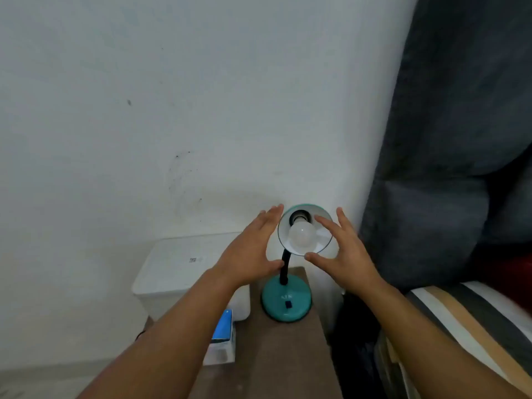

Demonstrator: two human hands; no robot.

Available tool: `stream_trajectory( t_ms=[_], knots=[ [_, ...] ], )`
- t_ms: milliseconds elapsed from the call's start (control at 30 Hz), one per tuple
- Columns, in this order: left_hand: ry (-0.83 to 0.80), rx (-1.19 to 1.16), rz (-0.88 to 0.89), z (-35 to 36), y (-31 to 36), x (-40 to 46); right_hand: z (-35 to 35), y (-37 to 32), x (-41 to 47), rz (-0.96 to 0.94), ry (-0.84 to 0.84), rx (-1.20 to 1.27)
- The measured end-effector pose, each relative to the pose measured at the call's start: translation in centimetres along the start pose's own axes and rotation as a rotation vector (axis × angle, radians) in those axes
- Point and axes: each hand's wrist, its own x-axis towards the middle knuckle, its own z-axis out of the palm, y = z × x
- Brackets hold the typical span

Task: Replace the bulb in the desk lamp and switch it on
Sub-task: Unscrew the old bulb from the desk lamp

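Teal desk lamp [286,300] on the far end of a narrow brown tabletop [276,355], close to the white wall [172,110]; round base planted flat, dark rocker switch [288,304] on the near side of the base, within easy reach for the last step. Black flexible neck [285,264] bent so that the shade [322,218] tips its open mouth up and toward the camera, probably to give a straight line to the socket. White bulb [300,237] seated inside the shade, unlit, dark socket collar visible behind it.

Left hand [250,249] spread wide open beside the left rim of the shade, palm turned inward, holding nothing; likely placed to brace the shade against twisting. Right hand [344,249] also wide open and empty, fingers over the right rim, thumb under the lower edge, not clearly touching; seemingly poised to close on the bulb.

Blue-and-white carton [223,338] at the left edge of the tabletop, perhaps bulb packaging. White lidded bin [178,272] behind it. Striped bedding [472,318] to the right.
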Motion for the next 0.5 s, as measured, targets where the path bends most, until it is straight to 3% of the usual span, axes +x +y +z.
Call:
stream_trajectory(
  t_ms=[167, 500],
  knots=[
    [-0.004, -0.033, 0.056, 0.7, -1.4, 2.4, 1.2, 1.3, 1.6, -0.014, -0.024, 0.081],
    [0.114, -0.027, 0.149, 2.1, -3.3, 3.5, 3.2, 2.0, 2.3, -0.039, 0.097, 0.154]
  ],
)
